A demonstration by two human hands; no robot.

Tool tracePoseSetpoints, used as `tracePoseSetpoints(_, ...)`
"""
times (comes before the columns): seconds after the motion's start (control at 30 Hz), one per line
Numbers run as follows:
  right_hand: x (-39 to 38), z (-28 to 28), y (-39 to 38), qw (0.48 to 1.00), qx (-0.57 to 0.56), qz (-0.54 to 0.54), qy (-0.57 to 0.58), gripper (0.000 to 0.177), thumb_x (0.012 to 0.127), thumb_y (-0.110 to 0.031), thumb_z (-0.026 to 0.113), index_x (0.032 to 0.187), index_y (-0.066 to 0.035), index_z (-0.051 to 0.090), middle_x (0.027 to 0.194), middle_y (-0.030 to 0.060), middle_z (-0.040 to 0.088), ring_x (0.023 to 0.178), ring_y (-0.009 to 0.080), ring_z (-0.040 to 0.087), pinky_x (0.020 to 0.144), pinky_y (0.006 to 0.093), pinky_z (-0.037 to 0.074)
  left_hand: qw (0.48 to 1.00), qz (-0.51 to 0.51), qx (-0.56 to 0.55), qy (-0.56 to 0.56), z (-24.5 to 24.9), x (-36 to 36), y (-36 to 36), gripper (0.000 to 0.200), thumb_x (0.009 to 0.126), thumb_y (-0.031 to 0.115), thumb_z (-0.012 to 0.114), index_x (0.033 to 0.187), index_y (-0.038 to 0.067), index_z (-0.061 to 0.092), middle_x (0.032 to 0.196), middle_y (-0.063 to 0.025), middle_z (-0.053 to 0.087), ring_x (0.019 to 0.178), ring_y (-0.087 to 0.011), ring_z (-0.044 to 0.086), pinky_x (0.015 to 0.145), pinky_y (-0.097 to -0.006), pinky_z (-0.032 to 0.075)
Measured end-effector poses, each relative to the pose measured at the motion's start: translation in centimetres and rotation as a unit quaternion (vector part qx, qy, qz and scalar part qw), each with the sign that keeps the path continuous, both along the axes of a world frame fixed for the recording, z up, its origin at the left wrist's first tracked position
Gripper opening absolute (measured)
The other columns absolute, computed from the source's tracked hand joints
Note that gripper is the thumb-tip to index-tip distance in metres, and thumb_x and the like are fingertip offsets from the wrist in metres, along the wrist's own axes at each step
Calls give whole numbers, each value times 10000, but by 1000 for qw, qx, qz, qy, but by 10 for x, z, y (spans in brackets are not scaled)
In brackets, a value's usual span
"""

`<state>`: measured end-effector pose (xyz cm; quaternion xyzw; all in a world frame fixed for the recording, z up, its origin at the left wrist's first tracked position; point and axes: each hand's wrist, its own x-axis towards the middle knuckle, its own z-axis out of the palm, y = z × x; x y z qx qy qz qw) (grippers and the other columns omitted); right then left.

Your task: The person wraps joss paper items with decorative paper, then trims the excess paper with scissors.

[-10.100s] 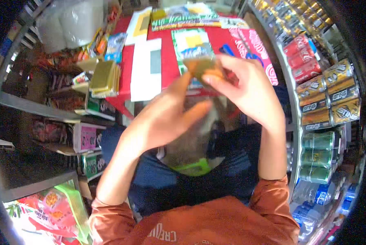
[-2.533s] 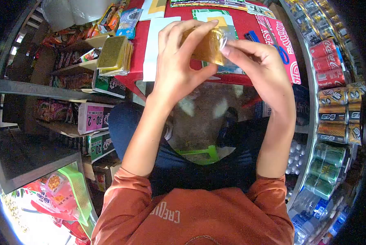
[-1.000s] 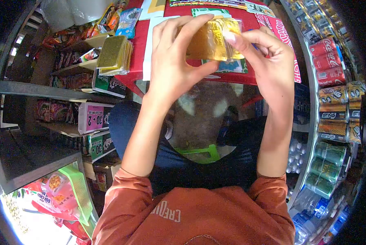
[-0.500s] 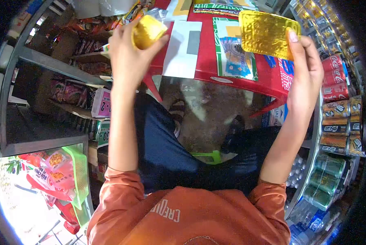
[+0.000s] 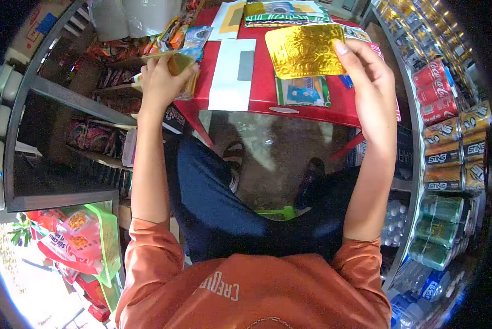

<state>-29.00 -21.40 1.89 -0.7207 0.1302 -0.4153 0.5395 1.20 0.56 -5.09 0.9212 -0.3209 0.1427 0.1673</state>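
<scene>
My right hand (image 5: 369,74) pinches a shiny gold embossed card (image 5: 303,52) by its right edge, thumb on top, and holds it up over the red table (image 5: 202,98). My left hand (image 5: 161,82) is at the table's left edge, fingers curled around gold cards (image 5: 179,63) that are partly hidden by the hand. Between the hands lies a white sheet with a grey rectangle (image 5: 229,82). Below the raised card, a green-bordered sheet with a blue picture (image 5: 303,92) shows in part.
Shelves of snack packets (image 5: 100,131) stand on the left, with a green basket (image 5: 111,247) below. Stacked drink cans (image 5: 443,148) and bottles (image 5: 421,285) line the right side. More printed sheets (image 5: 284,16) and a small gold piece (image 5: 254,9) lie at the table's back.
My left hand has moved down and left with its gold cards, turning them. The right hand has shifted left with its gold card. The view has shifted slightly.
</scene>
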Motion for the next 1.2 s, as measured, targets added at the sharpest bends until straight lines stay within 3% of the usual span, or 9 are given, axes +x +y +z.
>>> tracePoseSetpoints(0.1,-2,-2,-5,1000,-1,13,6,202,1020,-174,682,1095,9,721,955,-33,685,879,30,584,782,209,460,998,-25,-21,-62,0,-3,-1,871,768,665,781,1328,12,646,1324,-273,586,1248,-456,520,1065,-529,433)
tracePoseSetpoints(0.2,-2,-5,-11,1000,2,30,5,220,1022,-166,674,1161,1,712,982,-9,714,882,42,611,793,213,473,982,-75,-81,-154,10,-13,-10,771,819,568,797,1331,12,645,1302,-267,607,1237,-430,550,1058,-510,444)
tracePoseSetpoints(0.3,2,-12,-20,998,33,51,-25,271,1014,-145,678,1246,-7,685,1004,25,741,893,57,640,806,223,490,944,-215,-250,-16,48,-53,-35,645,882,433,793,1340,8,635,1279,-237,637,1196,-365,605,1030,-470,475)
tracePoseSetpoints(0.37,1,-7,-23,998,45,38,-8,353,986,-118,712,1324,-35,655,983,49,754,901,67,657,801,230,502,864,-272,-381,184,52,-81,-60,570,902,331,798,1362,41,630,1282,-153,660,1169,-240,634,1003,-391,502)
tracePoseSetpoints(0.43,1,-8,-23,996,80,8,-39,368,984,-124,718,1340,-55,651,967,47,751,881,67,654,799,230,498,815,-363,-415,180,47,-102,-87,636,865,314,833,1393,43,604,1308,-145,646,1204,-242,620,1034,-383,490)
tracePoseSetpoints(0.53,-5,-20,-38,997,72,5,-6,379,984,-126,719,1349,-62,644,950,39,744,866,67,651,787,236,498,811,-415,-369,184,40,-128,-106,795,761,292,912,1437,50,571,1366,-140,621,1255,-256,596,1077,-376,465)
tracePoseSetpoints(0.63,-4,-33,-41,998,66,-9,0,379,983,-114,717,1350,-61,641,933,33,734,863,62,646,766,229,494,795,-432,-383,186,20,-132,-113,822,702,244,953,1414,47,593,1319,-147,637,1225,-267,615,1067,-385,473)
tracePoseSetpoints(0.83,6,-47,-40,999,45,1,0,390,982,-93,710,1362,-65,628,946,40,735,855,59,645,736,209,484,835,-397,-329,193,11,-119,-105,787,713,212,934,1423,102,613,1326,-72,627,1192,-211,620,1036,-400,495)
tracePoseSetpoints(1.2,17,-53,-33,999,46,5,23,386,983,-114,711,1358,-74,628,948,48,732,823,65,644,701,219,492,844,-396,-318,172,7,-105,-95,717,715,265,923,1364,105,662,1313,-98,648,1191,-220,628,1028,-394,500)
